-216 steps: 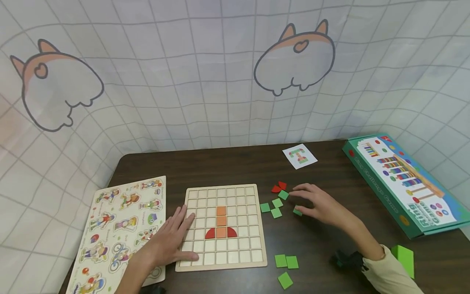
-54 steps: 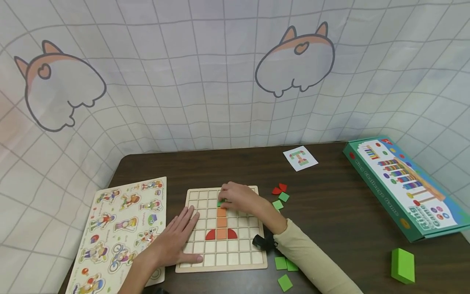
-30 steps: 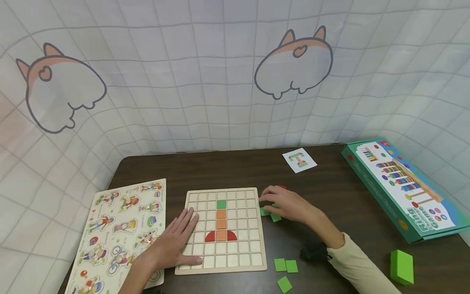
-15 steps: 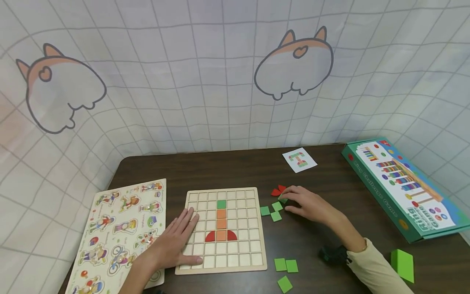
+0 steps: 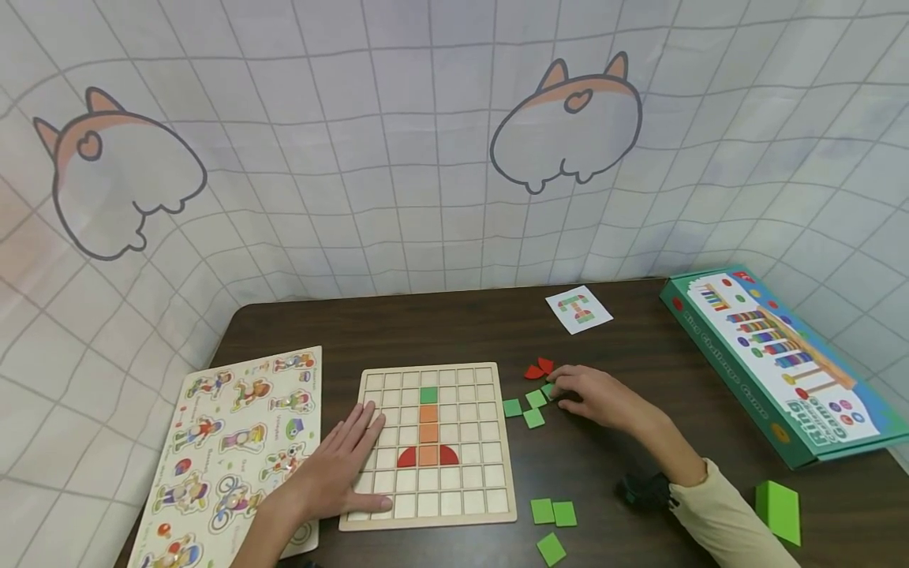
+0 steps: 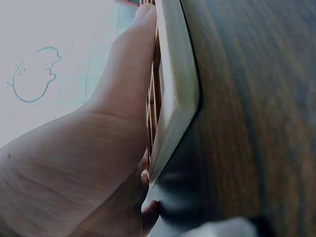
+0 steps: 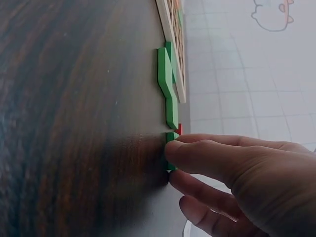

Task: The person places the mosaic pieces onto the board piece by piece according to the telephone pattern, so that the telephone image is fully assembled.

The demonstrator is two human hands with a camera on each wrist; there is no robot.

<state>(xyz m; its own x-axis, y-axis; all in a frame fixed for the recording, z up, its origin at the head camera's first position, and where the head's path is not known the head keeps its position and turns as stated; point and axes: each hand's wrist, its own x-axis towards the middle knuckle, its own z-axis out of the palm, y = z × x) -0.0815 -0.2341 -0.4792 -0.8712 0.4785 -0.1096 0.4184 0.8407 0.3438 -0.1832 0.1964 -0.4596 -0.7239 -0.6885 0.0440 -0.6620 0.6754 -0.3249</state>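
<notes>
My left hand [image 5: 332,467] lies flat with spread fingers on the left edge of a wooden grid board [image 5: 508,481]; its thumb runs along the rim in the left wrist view. Set in the board are a green square tile [image 5: 429,395], a column of orange tiles [image 5: 428,433] below it, and red quarter-round tiles [image 5: 406,457] on both sides at the bottom. Right of the board, my right hand [image 5: 604,400] pinches a green tile [image 7: 171,167] between thumb and fingers, low at the table. Other loose green tiles [image 5: 535,418] and red pieces [image 5: 534,371] lie beside it.
A pattern card [image 5: 578,309] lies at the back. More green tiles [image 5: 542,511] sit nearer the front. A picture puzzle board [image 5: 234,394] is at the left, a game box [image 5: 781,363] at the right, and a green block [image 5: 777,513] at front right.
My right hand has carried a green tile onto the board above the orange column, let go, and returned right to another green tile by the red pieces. The left hand stays on the board.
</notes>
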